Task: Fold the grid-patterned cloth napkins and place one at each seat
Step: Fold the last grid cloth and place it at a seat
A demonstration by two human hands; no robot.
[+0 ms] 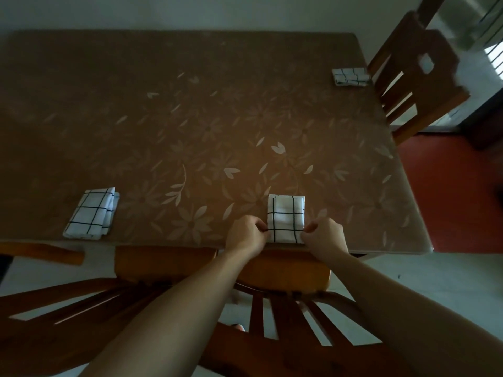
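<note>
A folded white napkin with a black grid (pixel 285 217) lies flat at the table's near edge, right of centre. My left hand (pixel 247 235) pinches its near left corner. My right hand (pixel 325 236) pinches its near right corner. A second folded grid napkin (pixel 91 213) lies at the near left of the table, apart from my hands. A third folded grid napkin (pixel 351 76) rests at the far right edge, beside a chair.
The table (pixel 190 118) wears a brown cloth with pale flowers. A wooden chair (pixel 272 295) stands between me and the table, below my arms. Another wooden chair (pixel 416 77) stands at the right side. Red floor shows at the right.
</note>
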